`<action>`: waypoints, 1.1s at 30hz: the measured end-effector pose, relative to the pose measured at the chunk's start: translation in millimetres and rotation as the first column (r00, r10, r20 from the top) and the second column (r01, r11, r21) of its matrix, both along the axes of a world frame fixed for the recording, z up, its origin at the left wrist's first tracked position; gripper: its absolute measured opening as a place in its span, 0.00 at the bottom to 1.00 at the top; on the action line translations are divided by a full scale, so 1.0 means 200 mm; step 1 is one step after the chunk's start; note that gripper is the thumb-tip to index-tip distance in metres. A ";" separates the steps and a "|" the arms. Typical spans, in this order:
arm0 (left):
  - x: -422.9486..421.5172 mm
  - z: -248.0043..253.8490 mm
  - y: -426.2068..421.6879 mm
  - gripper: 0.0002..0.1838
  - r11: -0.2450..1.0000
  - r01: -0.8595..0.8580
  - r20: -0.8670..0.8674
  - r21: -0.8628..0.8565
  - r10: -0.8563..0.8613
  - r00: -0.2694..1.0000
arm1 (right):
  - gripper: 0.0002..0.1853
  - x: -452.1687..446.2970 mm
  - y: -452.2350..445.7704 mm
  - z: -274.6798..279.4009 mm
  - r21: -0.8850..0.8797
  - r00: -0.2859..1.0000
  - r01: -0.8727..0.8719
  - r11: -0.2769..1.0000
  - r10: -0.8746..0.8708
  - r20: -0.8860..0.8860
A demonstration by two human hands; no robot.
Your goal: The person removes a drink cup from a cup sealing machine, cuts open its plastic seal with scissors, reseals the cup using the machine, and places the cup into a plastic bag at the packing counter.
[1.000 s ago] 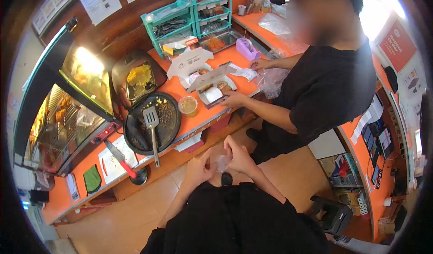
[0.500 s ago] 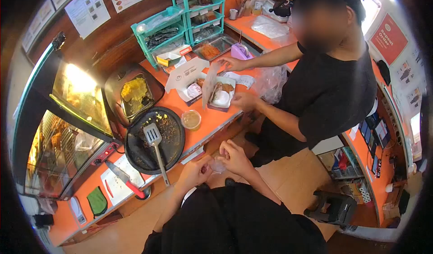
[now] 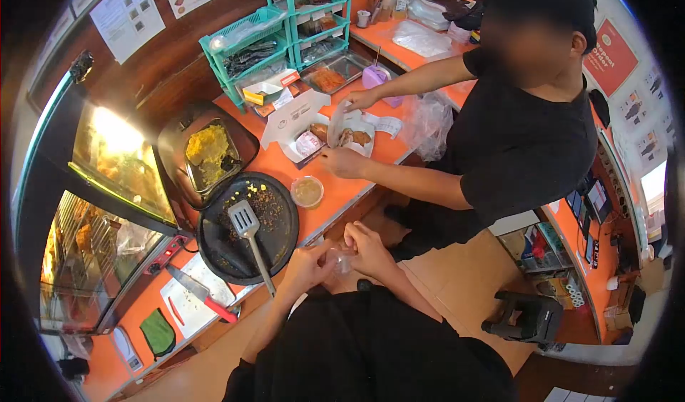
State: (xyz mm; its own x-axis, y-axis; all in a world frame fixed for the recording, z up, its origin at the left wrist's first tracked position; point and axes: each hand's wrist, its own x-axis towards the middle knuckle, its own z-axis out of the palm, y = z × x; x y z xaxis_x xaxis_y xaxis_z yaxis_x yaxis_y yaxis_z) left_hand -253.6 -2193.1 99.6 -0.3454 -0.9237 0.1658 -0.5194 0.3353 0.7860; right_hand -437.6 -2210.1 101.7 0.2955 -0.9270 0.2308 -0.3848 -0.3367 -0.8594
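My left hand (image 3: 310, 266) and my right hand (image 3: 368, 250) are close together in front of my body, fingers pinched. Between them is a small clear plastic piece (image 3: 342, 263), thin like a bag; its exact kind is hard to make out. Just beyond, at the counter's edge, sits a clear tub of brownish sauce (image 3: 307, 191). A round black pan (image 3: 214, 241) with dark crumbs lies left of my hands, and a slotted spatula (image 3: 245, 220) rests across it, its handle reaching over the edge near my left hand.
A co-worker (image 3: 528, 138) on the right handles a food box (image 3: 353, 138) beside another open box (image 3: 291, 145). A tray of yellow food (image 3: 208, 153), a red-handled knife (image 3: 203, 295), a heated display case (image 3: 107, 216) and teal basket racks (image 3: 246, 45) line the counter.
My hands have come slightly closer together, still on the clear plastic. The co-worker's near hand has moved left across the food box, whose lid is now lower.
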 end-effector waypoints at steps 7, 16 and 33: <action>-0.07 -0.11 0.02 0.10 0.986 0.047 -0.250 0.161 -0.005 0.968 | 0.13 -0.13 0.00 0.04 0.063 0.975 0.184 0.981 -0.173 -0.141; -0.14 -0.20 -0.03 0.11 0.999 -0.051 -0.180 -0.006 0.049 0.982 | 0.16 -0.16 0.05 -0.04 0.070 0.983 0.159 0.985 -0.151 -0.107; -0.24 -0.08 -0.04 0.12 0.984 -0.090 -0.086 -0.154 0.077 0.993 | 0.14 -0.15 0.07 -0.04 -0.150 0.975 0.204 0.967 -0.215 -0.060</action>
State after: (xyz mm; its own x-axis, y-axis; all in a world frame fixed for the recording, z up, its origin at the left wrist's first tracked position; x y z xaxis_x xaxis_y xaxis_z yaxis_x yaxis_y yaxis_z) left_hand -301.5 -2200.2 82.6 -0.2482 -0.9089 0.3350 -0.4884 0.4161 0.7670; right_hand -468.4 -2196.8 92.7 0.1195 -0.9294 0.3492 -0.5218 -0.3580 -0.7743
